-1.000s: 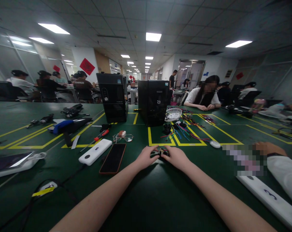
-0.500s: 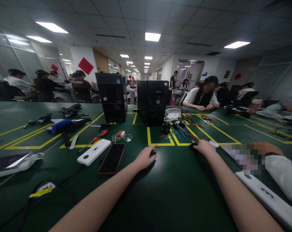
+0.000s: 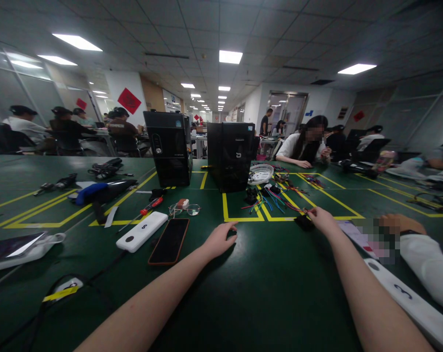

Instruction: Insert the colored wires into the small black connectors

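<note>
My left hand (image 3: 220,239) rests on the green table (image 3: 258,283) with its fingers loosely stretched and the thumb apart, holding nothing. To its left lie a dark phone with an orange-brown edge (image 3: 169,242) and a white power bank marked 8 (image 3: 143,231). My right hand (image 3: 322,221) is closed in a pinch at the yellow tape; what sits between its fingertips is too small to name. Just below those fingertips lies a small black object (image 3: 304,223). Coloured wires (image 3: 273,198) spread out beyond it to the left.
Two black computer towers (image 3: 169,146) (image 3: 231,156) stand ahead, with a white basket (image 3: 261,173) beside the right one. Eyeglasses (image 3: 185,209) and a red-handled screwdriver (image 3: 151,206) lie left. Another person's hand (image 3: 401,227) and a white power bank marked 3 (image 3: 408,298) are at right.
My right hand has shifted slightly right, and the black object at its fingertips now shows more fully below them. My left hand stays put. The person opposite has raised one hand.
</note>
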The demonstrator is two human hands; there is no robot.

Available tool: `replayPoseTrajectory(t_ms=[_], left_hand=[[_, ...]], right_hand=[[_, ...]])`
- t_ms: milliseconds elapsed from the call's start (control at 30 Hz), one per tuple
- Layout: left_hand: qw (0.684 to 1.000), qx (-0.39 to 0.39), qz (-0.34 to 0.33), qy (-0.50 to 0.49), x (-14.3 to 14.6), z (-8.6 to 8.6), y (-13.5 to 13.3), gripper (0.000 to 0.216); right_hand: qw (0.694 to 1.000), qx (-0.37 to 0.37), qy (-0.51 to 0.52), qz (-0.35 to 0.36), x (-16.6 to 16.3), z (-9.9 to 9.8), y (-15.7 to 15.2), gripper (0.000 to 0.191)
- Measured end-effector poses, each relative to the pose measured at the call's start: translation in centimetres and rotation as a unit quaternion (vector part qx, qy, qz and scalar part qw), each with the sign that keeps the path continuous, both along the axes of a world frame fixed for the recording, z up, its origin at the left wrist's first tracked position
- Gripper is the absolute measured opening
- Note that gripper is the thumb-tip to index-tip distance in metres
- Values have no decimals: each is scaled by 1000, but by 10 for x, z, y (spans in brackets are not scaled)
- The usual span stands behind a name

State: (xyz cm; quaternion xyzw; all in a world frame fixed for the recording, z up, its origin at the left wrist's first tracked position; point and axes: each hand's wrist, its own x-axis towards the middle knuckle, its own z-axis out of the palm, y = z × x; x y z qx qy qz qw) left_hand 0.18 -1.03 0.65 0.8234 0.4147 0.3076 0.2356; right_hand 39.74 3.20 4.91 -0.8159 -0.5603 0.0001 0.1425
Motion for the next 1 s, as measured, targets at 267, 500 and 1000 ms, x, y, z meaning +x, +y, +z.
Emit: replayPoseTrajectory(t_ms=[267, 500, 1000], left_hand=[[1000, 14, -5, 5, 0, 1, 0, 39], [1000, 8, -6, 15, 0, 5, -3, 36], [1000, 4, -6, 24, 0, 8, -4, 31]], right_hand=[[999, -26, 9, 32, -2, 4, -1, 27], [998, -31, -3, 52, -4, 2, -4, 24], [995, -44, 12, 94, -8, -2, -1, 25]])
